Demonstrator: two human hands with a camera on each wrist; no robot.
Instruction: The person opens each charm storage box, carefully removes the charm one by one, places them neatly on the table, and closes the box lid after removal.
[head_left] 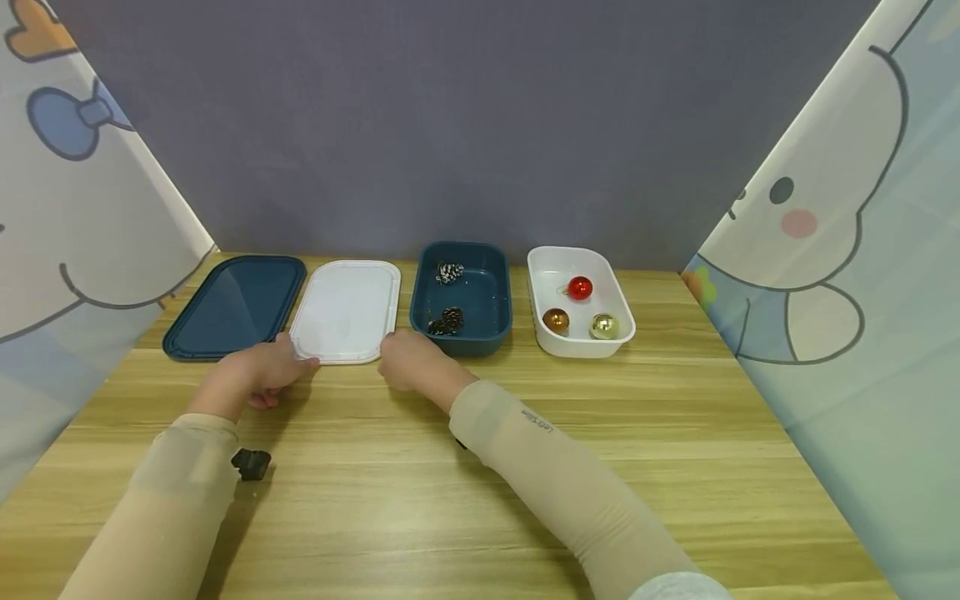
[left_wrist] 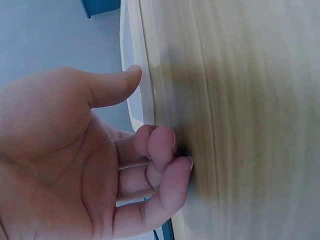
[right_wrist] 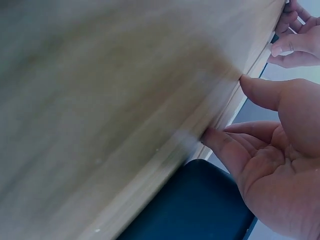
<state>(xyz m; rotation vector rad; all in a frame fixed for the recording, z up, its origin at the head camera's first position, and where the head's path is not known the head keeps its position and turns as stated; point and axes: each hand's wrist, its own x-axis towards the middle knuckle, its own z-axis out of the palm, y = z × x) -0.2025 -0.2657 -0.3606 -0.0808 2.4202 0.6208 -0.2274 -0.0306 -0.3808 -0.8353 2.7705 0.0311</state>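
Observation:
A white lid point(head_left: 347, 310) lies flat on the wooden table, with both hands at its near corners. The left hand point(head_left: 264, 367) holds the near left corner, its thumb on the near edge. In the left wrist view the other fingers of the left hand point(left_wrist: 95, 155) curl loosely over the table. At the near right corner the right hand point(head_left: 414, 360) grips the lid between thumb and fingers. The right wrist view shows the thumb of the right hand point(right_wrist: 280, 150) against the lid's edge; its fingertips are partly hidden.
Left of the white lid lies a dark blue lid point(head_left: 236, 304). A dark blue box point(head_left: 480, 287) with several pinecones point(head_left: 450, 273) stands right of it. Further right, a white box point(head_left: 551, 260) holds red point(head_left: 580, 288), brown point(head_left: 556, 321) and gold point(head_left: 604, 326) ball ornaments.

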